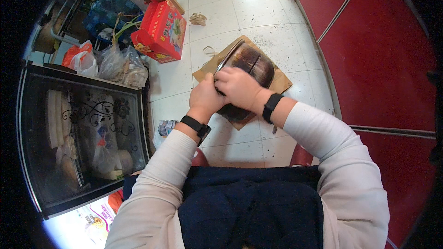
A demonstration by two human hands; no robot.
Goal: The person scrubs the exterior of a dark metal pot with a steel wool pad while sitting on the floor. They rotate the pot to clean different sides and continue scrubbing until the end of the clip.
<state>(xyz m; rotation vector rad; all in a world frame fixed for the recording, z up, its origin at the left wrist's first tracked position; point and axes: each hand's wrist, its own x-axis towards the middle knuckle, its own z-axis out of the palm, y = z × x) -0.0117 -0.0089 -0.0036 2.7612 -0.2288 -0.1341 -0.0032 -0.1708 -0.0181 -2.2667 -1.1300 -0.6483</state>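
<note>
A metal pot [264, 72] with a charred, brown-black outside lies tipped on a sheet of brown cardboard [283, 83] on the tiled floor. Its shiny rim runs along the left side. My left hand [206, 94] is closed at this rim, thumb uppermost, its fingers mostly hidden. Curled into a fist, my right hand [238, 88] is slightly blurred and lies against the pot, beside my left hand. Whether it holds something small is hidden. The lower part of the pot shows dark beneath both hands. Dark flecks [263, 40] are scattered over the tiles beyond the cardboard.
Red cabinet doors [377, 65] line the right side. At the left stand a black-framed glass cabinet [86, 138], plastic bags [121, 63] and a red printed carton [166, 29]. A crumpled beige cloth or glove [198, 19] lies farther off.
</note>
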